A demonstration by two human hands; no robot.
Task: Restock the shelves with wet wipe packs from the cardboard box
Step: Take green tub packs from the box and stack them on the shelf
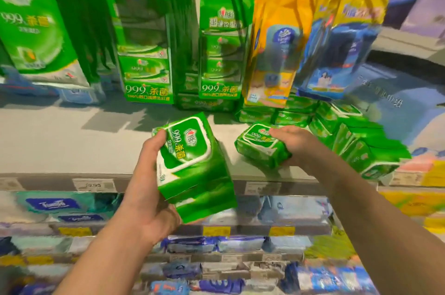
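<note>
Here both hands (147, 181) (292, 144) hold glossy green packs (192, 174).

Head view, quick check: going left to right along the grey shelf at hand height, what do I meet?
Bare grey shelf → left hand gripping a stack of green packs → right hand holding a single green pack → stacked green packs on the shelf.
</note>
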